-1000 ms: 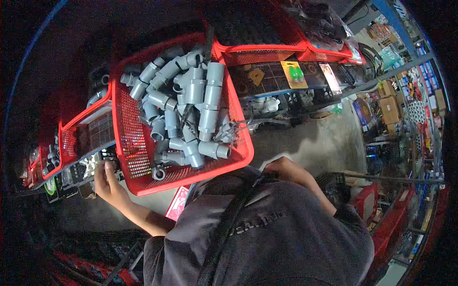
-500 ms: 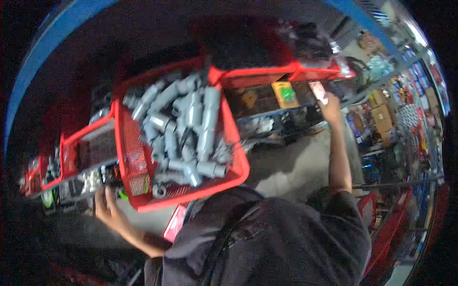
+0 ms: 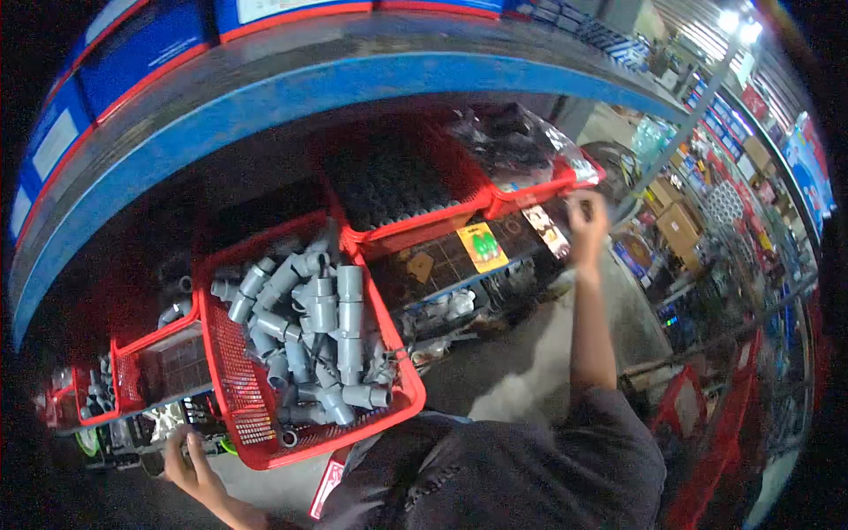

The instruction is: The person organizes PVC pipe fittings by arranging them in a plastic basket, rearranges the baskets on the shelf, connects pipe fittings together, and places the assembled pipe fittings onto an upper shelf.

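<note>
My right hand (image 3: pixel 587 230) is off the right end of the shelf, its fingers loosely curled around a dark gap with nothing visible in them. Just left of it, a small white-and-brown packet (image 3: pixel 546 231) lies on the shelf. Further left is a yellow card with green pieces (image 3: pixel 483 247). At lower left, my left hand (image 3: pixel 190 468) is raised with fingers apart, holding nothing I can see. Between my arms, a red plastic basket (image 3: pixel 402 411) tilts toward me, full of grey pipe fittings (image 3: pixel 322 309).
A blue shelf beam (image 3: pixel 397 72) crosses overhead, with blue boxes (image 3: pixel 146 66) above it. Behind the packets stand red bins (image 3: pixel 424 221), one holding dark parts, another plastic-wrapped goods (image 3: pixel 512 146). More red bins (image 3: pixel 163 340) line the left. Crowded racks (image 3: pixel 680 221) stand at right.
The view has tilted up, bringing the blue beam and boxes into sight. My right hand has come away from the small packet, which now lies on the shelf. My left hand stays open.
</note>
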{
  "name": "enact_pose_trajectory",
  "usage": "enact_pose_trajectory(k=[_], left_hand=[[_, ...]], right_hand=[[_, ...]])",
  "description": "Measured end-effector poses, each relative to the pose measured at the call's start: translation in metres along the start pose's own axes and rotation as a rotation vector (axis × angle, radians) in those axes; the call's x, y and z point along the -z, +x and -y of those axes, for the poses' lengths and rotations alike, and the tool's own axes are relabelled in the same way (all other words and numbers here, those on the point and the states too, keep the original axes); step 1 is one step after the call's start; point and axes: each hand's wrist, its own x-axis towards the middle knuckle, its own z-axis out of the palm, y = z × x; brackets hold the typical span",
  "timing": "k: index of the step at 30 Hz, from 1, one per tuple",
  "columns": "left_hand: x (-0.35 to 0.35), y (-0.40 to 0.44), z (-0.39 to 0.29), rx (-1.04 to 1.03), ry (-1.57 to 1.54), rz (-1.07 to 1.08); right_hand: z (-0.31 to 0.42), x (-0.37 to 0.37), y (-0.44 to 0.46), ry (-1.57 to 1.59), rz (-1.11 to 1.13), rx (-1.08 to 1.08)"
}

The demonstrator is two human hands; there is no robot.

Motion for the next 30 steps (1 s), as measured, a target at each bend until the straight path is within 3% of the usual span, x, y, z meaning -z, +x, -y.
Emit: enact_pose_trajectory(k=[2, 4, 6, 7, 9, 17, 30], left_hand=[[0.008, 0.024, -0.031, -0.174, 0.084, 0.132], [-0.002, 0.042, -0.063, -0.434, -0.104, -0.006], [-0.01, 0.058, -0.108, -0.598, -0.269, -0.022], [-0.015, 0.061, -0.128, -0.623, -0.264, -0.104], [-0.033, 0.074, -0.165, -0.645, -0.347, -0.197], [-0.048, 0.094, -0.2, -0.838, -0.379, -0.057], [-0.058, 0.099, -0.202, -0.891, -0.352, -0.037]], right_hand=[[0.061, 0.014, 0.02, 0.224, -0.083, 0.148], [0.126, 0.025, 0.036, 0.445, -0.106, 0.485], [0.18, 0.035, 0.044, 0.738, 0.017, 0.641], [0.213, 0.035, 0.034, 0.756, -0.035, 0.685], [0.237, 0.038, 0.035, 0.867, 0.095, 0.792], [0.239, 0.063, 0.043, 0.951, 0.377, 0.801], [0.222, 0.072, 0.06, 0.982, 0.474, 0.817]])
